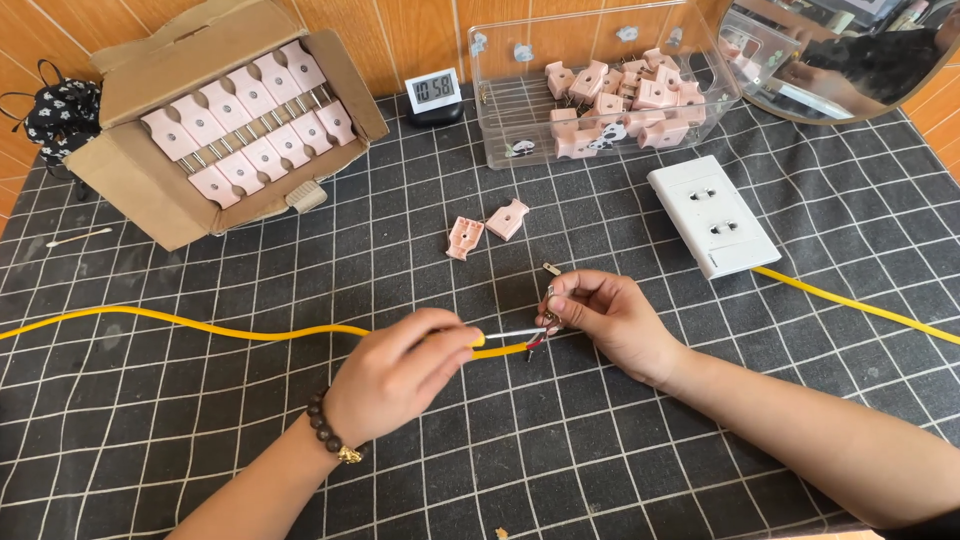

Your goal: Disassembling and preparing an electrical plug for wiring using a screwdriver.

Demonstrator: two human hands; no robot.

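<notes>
My left hand [395, 375] pinches the stripped end of a yellow cable [200, 326], from which thin white and red wires [520, 337] stick out. My right hand [605, 315] holds a small metal prong at the tips of those wires, fingers closed around it. Another metal prong [552, 269] lies on the mat just above my right hand. Two pink plug shell halves [487, 228] lie on the mat farther up, apart from both hands.
A cardboard box [150, 215] with several pink plugs stands at the back left. A clear plastic bin [520, 130] holds more pink parts. A white socket block [712, 215] with a yellow cord [860, 305] lies right. A small digital clock [432, 93] stands between them. A round mirror [850, 60] leans at the back right.
</notes>
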